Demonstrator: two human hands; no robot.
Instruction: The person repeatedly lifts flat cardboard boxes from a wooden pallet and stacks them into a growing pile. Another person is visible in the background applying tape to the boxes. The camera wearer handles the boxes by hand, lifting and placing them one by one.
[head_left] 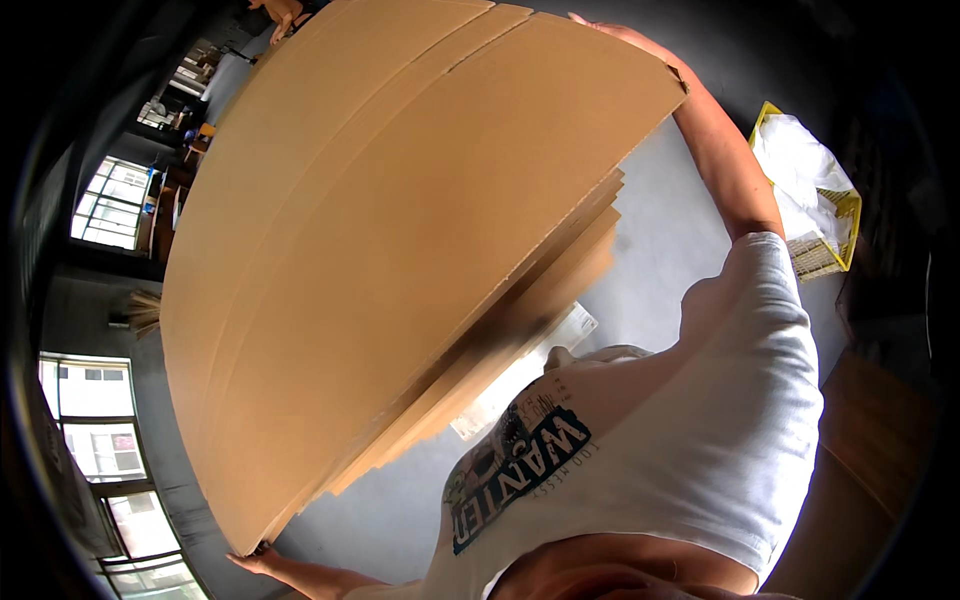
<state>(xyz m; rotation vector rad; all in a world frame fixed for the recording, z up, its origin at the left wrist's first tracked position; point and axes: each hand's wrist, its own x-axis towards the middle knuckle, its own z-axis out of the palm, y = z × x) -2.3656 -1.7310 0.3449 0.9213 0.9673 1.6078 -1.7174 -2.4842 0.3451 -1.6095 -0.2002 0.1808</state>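
The left hand [252, 562] grasps the lower corner of the creased cardboard sheet [400, 220] — its long edge slants up rightward, above stacked cardboard [592, 252] — toward the right hand [615, 33], whose fingers are mostly hidden; I cannot tell their grip.

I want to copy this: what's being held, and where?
Cardboard, by opposite ends: left hand at a corner, right hand at the side edge.

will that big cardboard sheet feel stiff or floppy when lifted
The cardboard sheet will probably hinge along its creases, yet stay fairly stiff between them. Its edge looks thin, suggesting it's light for its size.
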